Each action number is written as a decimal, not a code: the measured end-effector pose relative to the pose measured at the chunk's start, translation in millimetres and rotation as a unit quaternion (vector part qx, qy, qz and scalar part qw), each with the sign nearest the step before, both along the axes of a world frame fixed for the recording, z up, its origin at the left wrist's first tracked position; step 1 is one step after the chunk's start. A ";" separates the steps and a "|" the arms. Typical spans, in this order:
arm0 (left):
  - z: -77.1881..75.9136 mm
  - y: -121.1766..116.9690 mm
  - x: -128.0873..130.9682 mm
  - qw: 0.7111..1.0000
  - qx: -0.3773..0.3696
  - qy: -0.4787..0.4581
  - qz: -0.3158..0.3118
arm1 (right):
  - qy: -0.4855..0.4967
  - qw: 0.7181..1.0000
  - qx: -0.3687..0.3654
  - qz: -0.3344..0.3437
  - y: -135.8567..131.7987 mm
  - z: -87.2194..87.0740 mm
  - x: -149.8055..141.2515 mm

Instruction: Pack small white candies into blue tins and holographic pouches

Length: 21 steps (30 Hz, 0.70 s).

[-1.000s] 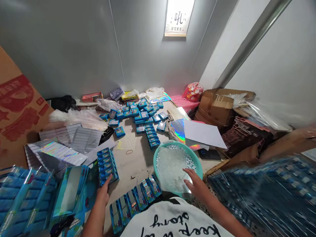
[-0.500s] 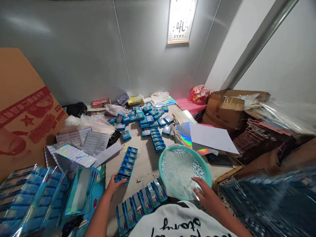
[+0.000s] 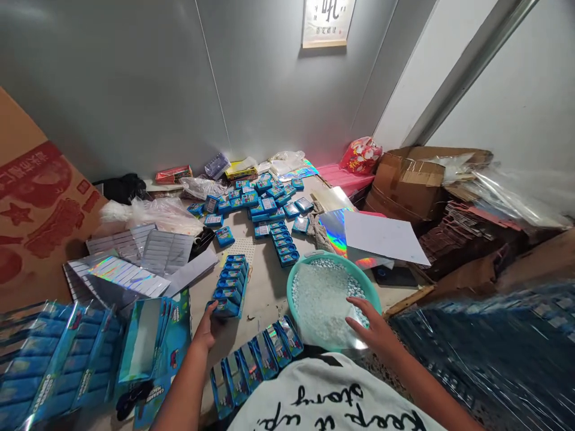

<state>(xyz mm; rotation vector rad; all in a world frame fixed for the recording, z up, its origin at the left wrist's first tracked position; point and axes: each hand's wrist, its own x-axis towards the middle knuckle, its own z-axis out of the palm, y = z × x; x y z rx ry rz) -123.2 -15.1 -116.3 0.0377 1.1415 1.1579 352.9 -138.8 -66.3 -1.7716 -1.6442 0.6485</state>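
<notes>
My left hand (image 3: 205, 328) presses against the near end of a row of small blue boxes (image 3: 230, 285) lined up on the table, fingers curled round the nearest box. My right hand (image 3: 372, 328) rests over the near rim of a teal basin (image 3: 296, 276) full of small white and blue pellets, fingers spread, touching a clear plastic sheet that lies in the basin. A second row of blue boxes (image 3: 254, 362) lies slanted just in front of my white shirt.
Many more blue boxes (image 3: 265, 206) lie scattered at the table's far end. Holographic sheets (image 3: 126, 269) and flat blue cartons (image 3: 58, 359) sit at the left, a white sheet (image 3: 381, 236) and brown cardboard boxes (image 3: 408, 182) at the right. Wrapped blue packs (image 3: 494, 353) fill the near right.
My left hand has pushed the row of blue boxes forward and to the right, away from the flat cartons. My right hand has stayed at the basin's near rim.
</notes>
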 end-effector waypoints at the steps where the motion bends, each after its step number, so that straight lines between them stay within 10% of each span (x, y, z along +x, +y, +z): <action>1: 1.5 1.1 -0.1 1.000 0.005 0.001 -0.004 | 0.012 1.000 -0.006 0.007 -0.7 4.0 -2.6; 14: 10.7 -25.5 10.5 0.994 0.035 0.097 -0.024 | -0.010 1.000 -0.004 -0.008 -4.3 5.8 -21.2; 21: 47.8 -44.2 -4.6 0.989 0.095 0.091 -0.061 | -0.028 0.999 0.017 -0.004 8.7 16.9 -29.2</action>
